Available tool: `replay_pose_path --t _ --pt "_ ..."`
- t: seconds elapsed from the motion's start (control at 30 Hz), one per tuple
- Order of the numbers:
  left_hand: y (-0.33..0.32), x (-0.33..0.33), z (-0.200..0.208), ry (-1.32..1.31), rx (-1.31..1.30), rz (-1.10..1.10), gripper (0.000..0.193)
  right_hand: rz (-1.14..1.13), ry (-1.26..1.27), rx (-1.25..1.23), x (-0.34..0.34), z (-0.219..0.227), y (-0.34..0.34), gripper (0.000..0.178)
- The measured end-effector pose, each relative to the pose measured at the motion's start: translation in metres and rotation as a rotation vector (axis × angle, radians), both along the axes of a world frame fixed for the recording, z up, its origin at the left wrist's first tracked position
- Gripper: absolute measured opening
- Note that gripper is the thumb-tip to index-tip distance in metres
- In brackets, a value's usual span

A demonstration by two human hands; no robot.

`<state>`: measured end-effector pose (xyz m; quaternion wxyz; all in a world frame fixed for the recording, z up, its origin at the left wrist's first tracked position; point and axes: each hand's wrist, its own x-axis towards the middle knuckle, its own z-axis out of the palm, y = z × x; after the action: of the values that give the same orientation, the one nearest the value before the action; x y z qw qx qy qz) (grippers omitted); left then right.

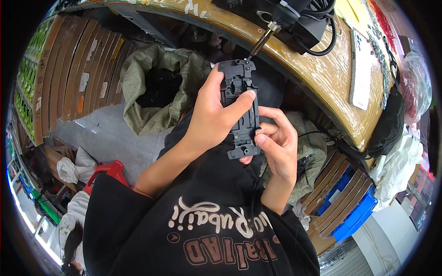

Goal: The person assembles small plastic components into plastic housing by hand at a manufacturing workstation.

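Note:
A long black moulded plastic part [244,123] with clips, slots and screw holes is upright between my hands, in front of my dark clothing. My left hand [212,110] is closed round its left side, the thumb lying across its middle. My right hand [280,141] grips the lower right edge between thumb and curled fingers; some fingertips are hidden behind the part. At the part's far end, the pointed metal tip of a bench-mounted tool [267,35] comes down to its top right corner. Whether the tip touches the part I cannot tell.
The plastic-covered workbench [294,57] curves along the far right, with a black machine and cables [317,27] and a long white strip [360,69] on it. An open green woven sack [133,101] stands left, stacked brown trays [69,69] beyond it. A red stool [110,175] is lower left.

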<state>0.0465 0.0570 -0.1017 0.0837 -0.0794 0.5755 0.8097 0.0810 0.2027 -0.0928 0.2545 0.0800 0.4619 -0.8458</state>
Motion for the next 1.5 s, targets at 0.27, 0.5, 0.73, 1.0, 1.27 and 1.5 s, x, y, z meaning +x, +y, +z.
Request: replay_pose_path --t 0.27,0.5,0.73,1.0,1.27,1.5 --pt "0.0008 -0.0008 -0.0019 -0.028 0.025 0.011 0.025 -0.002 0.023 0.001 -0.0008 -0.0008 -0.0005 0.038" --pt "0.0004 -0.0019 -0.0018 -0.025 0.020 0.009 0.024 -0.016 0.003 -0.006 -0.0013 -0.0007 -0.0016 0.038" --pt "-0.0006 -0.0016 -0.0025 -0.027 0.018 0.009 0.025 -0.008 0.003 0.004 -0.0023 -0.0017 -0.0023 0.037" --pt "-0.0020 -0.0035 -0.0060 -0.036 0.005 -0.006 0.024 -0.007 -0.015 0.005 -0.0043 -0.0043 -0.0040 0.037" --pt "-0.0023 -0.0066 -0.0026 -0.018 0.028 0.002 0.024 -0.015 0.010 0.012 -0.0060 -0.0023 -0.0046 0.037" --pt "-0.0022 -0.0074 -0.0054 -0.014 0.036 0.001 0.024 -0.025 0.018 0.021 -0.0067 -0.0016 -0.0055 0.038"
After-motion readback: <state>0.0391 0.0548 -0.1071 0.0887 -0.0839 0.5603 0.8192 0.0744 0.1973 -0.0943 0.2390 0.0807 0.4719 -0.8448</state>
